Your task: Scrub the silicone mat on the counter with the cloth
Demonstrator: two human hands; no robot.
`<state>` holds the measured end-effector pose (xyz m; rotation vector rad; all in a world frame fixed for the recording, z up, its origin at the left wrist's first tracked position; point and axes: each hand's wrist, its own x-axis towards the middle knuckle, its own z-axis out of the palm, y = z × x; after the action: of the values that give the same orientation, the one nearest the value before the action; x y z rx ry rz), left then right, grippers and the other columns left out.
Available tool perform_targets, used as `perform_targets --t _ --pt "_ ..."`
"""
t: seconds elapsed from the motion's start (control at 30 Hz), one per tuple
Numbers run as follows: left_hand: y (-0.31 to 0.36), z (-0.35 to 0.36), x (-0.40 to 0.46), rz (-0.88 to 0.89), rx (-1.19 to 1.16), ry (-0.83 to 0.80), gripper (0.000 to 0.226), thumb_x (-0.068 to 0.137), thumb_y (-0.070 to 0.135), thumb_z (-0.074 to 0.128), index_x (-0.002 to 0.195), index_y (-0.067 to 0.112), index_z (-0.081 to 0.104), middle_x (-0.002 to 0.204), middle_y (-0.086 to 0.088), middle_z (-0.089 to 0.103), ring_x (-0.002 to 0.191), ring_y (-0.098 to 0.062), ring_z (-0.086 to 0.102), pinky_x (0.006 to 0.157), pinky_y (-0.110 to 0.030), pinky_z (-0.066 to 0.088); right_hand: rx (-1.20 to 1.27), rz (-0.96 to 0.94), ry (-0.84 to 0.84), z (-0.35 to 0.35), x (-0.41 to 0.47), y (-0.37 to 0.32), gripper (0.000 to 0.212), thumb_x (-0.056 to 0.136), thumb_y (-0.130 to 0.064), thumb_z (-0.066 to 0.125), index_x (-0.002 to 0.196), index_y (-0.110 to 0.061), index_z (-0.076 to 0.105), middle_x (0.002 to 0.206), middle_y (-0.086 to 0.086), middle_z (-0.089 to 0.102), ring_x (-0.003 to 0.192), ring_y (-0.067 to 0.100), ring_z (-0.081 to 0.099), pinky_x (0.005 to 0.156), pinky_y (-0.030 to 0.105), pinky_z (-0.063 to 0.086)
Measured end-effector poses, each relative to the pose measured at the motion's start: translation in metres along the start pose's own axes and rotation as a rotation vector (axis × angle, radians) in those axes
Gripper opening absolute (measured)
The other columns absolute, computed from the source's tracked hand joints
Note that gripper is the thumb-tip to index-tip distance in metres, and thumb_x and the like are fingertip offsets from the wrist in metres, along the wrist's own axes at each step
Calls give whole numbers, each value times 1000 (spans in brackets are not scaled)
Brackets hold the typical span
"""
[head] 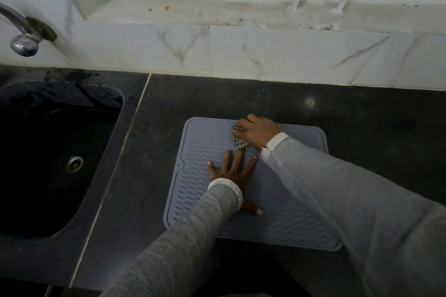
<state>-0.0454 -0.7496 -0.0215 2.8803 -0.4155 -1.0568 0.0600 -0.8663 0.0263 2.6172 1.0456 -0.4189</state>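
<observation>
Dark tabletop (265, 96) is carrying a thin, floppy silicone mat (198, 142), likely slippery, so the left hand (231, 171) is lying open-palmed, pinning it, while the right hand (259, 131) is closing its grip on the soft checked cloth (239, 136) at the far edge.

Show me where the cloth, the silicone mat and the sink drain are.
cloth (239, 137): head view, on its checkered folds.
silicone mat (200, 142): head view, on its bare ribbed surface.
sink drain (75, 163): head view, on its metal ring.

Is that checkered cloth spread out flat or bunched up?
Bunched up. The cloth shows only as a small wad poking out from under the right hand, which presses it onto the mat.
</observation>
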Motion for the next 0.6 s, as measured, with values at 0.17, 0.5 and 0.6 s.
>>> perform_targets --t 0.17,0.5,0.6 --pt "-1 0 -1 15 -19 22 135 53 79 67 139 45 -31 146 4 -44 138 -32 -33 100 -74 -9 -60 30 -129 22 -41 42 75 83 -26 64 145 -28 22 150 5 20 132 27 26 105 39 35" --pt "-4 2 -11 3 -38 105 128 59 75 66 142 43 -27 149 3 -39 140 -32 -28 104 -72 -6 -59 71 -96 36 -46 44 70 86 -27 61 144 -32 22 149 4 23 131 27 27 104 41 35" --pt "-13 1 -15 -17 -39 72 129 60 71 69 142 43 -27 149 1 -39 139 -34 -30 104 -73 -5 57 110 -96 31 -45 43 64 86 -29 60 141 -32 27 147 4 24 130 26 30 101 38 39"
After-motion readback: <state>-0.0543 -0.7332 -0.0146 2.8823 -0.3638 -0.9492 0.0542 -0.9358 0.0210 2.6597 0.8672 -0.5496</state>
